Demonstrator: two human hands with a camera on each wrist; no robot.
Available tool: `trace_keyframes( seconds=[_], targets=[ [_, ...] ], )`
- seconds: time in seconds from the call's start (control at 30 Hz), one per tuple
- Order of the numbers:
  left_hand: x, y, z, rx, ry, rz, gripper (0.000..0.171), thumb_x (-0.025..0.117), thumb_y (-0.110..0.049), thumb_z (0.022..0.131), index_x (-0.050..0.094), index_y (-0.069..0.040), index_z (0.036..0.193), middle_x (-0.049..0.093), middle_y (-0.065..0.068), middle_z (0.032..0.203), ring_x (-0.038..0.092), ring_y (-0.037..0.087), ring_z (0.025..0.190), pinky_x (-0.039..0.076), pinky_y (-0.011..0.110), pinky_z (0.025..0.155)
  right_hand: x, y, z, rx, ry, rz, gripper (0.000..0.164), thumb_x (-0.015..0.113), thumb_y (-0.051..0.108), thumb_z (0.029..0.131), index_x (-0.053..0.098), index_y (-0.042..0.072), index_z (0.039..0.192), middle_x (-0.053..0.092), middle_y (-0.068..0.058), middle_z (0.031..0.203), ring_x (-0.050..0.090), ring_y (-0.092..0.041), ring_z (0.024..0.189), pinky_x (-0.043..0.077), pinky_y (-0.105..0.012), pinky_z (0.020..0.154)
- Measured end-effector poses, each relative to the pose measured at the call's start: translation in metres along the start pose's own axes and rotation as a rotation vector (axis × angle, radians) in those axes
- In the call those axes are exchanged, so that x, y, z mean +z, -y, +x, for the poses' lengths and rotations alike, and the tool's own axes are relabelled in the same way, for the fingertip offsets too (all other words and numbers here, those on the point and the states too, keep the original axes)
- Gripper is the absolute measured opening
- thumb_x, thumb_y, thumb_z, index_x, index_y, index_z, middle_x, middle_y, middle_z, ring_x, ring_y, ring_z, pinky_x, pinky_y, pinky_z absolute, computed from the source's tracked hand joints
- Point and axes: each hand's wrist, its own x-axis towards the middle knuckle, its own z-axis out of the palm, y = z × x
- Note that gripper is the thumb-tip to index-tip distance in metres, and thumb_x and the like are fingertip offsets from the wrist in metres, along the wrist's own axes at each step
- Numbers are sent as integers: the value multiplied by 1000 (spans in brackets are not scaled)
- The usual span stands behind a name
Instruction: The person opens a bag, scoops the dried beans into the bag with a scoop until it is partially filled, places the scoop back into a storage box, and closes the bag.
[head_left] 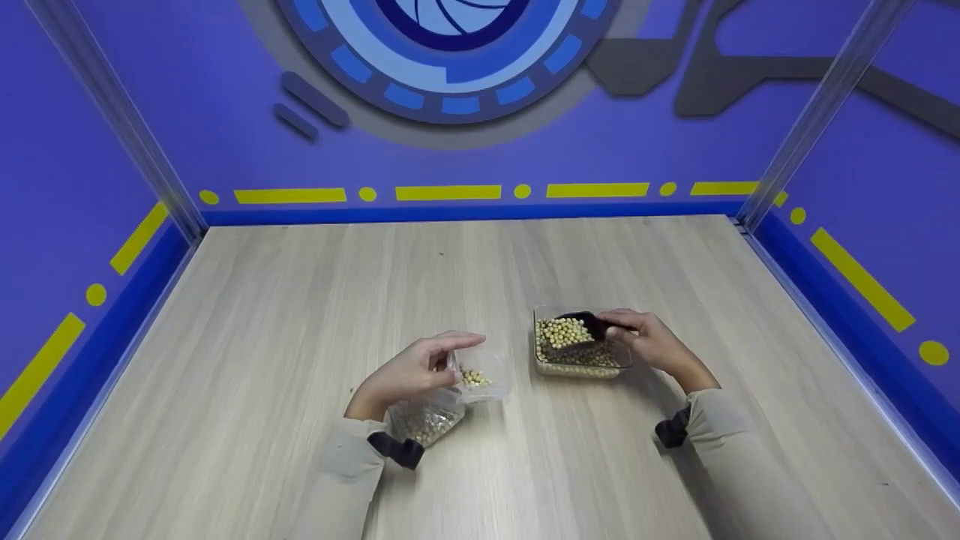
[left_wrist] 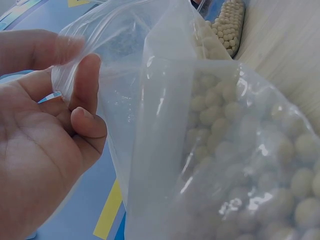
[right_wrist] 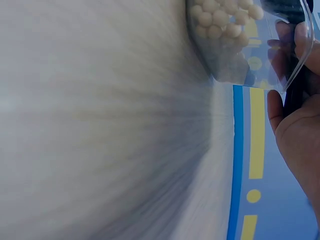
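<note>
A clear zip bag (head_left: 429,421) with round, pale yellow beans in it lies on the table, left of centre. My left hand (head_left: 405,373) pinches the bag's mouth at the zip edge; in the left wrist view the film (left_wrist: 125,95) spreads away from the fingers. To the right stands a clear rectangular container (head_left: 581,372) of similar beans. My right hand (head_left: 660,346) grips a black scoop (head_left: 595,325) by its handle. Heaped with beans (head_left: 562,331), the scoop is over the container's opening. In the right wrist view, the container (right_wrist: 232,60) partly covers the fingers.
The wood-grain table (head_left: 450,277) carries both the bag and the container. Blue-purple walls (head_left: 450,169) with yellow markings enclose its back and sides. A narrow strip of tabletop separates the bag's mouth from the container.
</note>
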Motion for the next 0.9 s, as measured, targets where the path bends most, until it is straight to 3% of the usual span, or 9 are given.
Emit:
trace_keyframes(
  seconds=[0.1,0.3,0.43,0.53,0.63,0.7,0.9],
  targets=[
    [0,1,0,-2,-2,-7,58,56,3,84,48,-5,141,46,12,145,41,8,76,43,17,70,0,0,-1,23,7,20,34,59,7,92,62,-8,122,61,-26,124,55,-12,117,41,-12,93],
    [0,3,0,-3,-4,-35,58,56,5,83,48,-4,140,45,13,145,40,7,74,43,16,66,0,-2,-1,43,-12,69,33,59,7,92,62,-9,121,61,-27,123,52,4,111,39,-8,91],
    [0,3,1,1,-3,-35,59,56,5,83,48,-4,140,45,13,145,40,7,74,42,16,67,0,-1,-2,56,-19,67,34,58,7,93,61,-9,122,59,-28,125,51,4,113,38,-8,93],
    [0,3,1,1,-2,-30,59,56,5,83,48,-4,140,46,13,144,39,7,74,42,16,67,0,0,-2,24,-28,87,34,58,10,93,62,-6,123,60,-26,125,53,1,114,39,-8,92],
    [0,3,1,2,-2,-31,58,56,5,83,48,-4,140,46,13,144,39,7,74,43,16,67,-1,-1,-1,-62,-37,127,33,59,13,93,63,-4,122,63,-21,122,55,-1,112,42,-8,90],
    [0,3,0,0,-4,-32,58,56,5,84,48,-5,140,46,13,144,39,7,74,44,16,68,-2,-1,0,-91,-45,142,33,60,14,93,64,-3,121,64,-20,121,54,5,109,43,-8,89],
    [0,4,0,-13,2,-51,59,56,5,84,48,-5,141,44,12,146,40,7,75,52,20,73,-7,10,1,44,-32,105,37,58,14,94,61,-5,126,57,-26,129,51,9,110,43,-8,89]
  ],
)
